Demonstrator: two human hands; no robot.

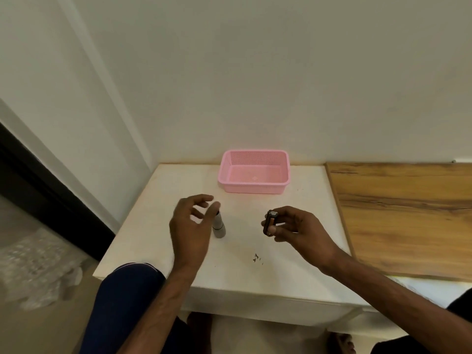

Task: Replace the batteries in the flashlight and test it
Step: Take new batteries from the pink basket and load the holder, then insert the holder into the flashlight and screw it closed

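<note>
A small silver flashlight body (219,225) lies on the white table (293,272), just right of my left hand (190,226). That hand hovers beside it with fingers spread and relaxed, holding nothing. My right hand (297,229) is raised over the table's middle right and pinches a dark battery holder (269,222) with copper-coloured batteries in it, one metal end facing up.
A pink perforated plastic basket (286,183) stands at the back of the table against the wall. A wooden board (408,215) adjoins the table on the right. Small dark specks (256,258) lie near the table's front. My knee (127,284) is at the front left edge.
</note>
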